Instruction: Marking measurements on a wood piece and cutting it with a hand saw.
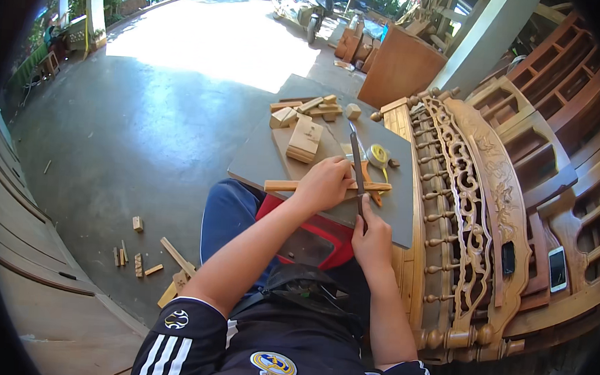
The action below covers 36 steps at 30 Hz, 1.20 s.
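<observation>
My left hand (325, 183) is closed around a narrow wooden strip (283, 186) that lies across the near part of the grey board (254, 158). In my right hand (374, 237) is the handle end of a long, dark, flat file (356, 156). Its blade points away from me and crosses over the strip, just right of my left fingers. Beneath the file lies a tool with an orange handle (375, 194), mostly covered. A tape measure (377, 155) with a yellow face sits to the right of the blade.
Wooden blocks (305, 140) and short sticks (312, 106) are piled on the board's far side. Carved wooden furniture panels (461, 197) stand close on the right, with a phone (557, 268) on them. Wood offcuts (139, 263) lie on the floor at left. A motorbike (314, 9) is parked far off.
</observation>
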Motion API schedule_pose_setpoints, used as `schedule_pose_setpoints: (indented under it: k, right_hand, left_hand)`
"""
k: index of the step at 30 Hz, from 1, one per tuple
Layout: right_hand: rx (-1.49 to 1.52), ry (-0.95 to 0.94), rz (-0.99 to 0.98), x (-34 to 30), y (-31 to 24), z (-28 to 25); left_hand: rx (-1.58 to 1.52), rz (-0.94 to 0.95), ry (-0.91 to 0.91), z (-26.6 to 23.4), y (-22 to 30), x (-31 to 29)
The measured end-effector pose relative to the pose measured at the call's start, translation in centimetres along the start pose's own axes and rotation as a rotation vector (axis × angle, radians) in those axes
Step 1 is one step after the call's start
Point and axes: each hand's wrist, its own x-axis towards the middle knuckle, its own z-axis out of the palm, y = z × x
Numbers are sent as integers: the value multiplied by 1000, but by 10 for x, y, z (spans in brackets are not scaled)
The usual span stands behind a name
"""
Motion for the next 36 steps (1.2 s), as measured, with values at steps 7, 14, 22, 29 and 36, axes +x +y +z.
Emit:
schedule_pose_setpoints:
  k: [7,14,22,29,36]
  right_hand:
    - [112,57,8,3,11,6]
    - [104,38,5,1,14,5]
    - [133,78,-37,-3,17,8]
    - [132,89,-51,-3,27,10]
    - [84,-70,97,7,1,-11]
  left_hand:
    - [-9,-62,9,0,-2,6]
    - [56,-102,68,3,6,4]
    - [96,-133,46,5,4,4]
    - [39,12,-53,7,0,6]
    - [100,-41,-51,4,1,0]
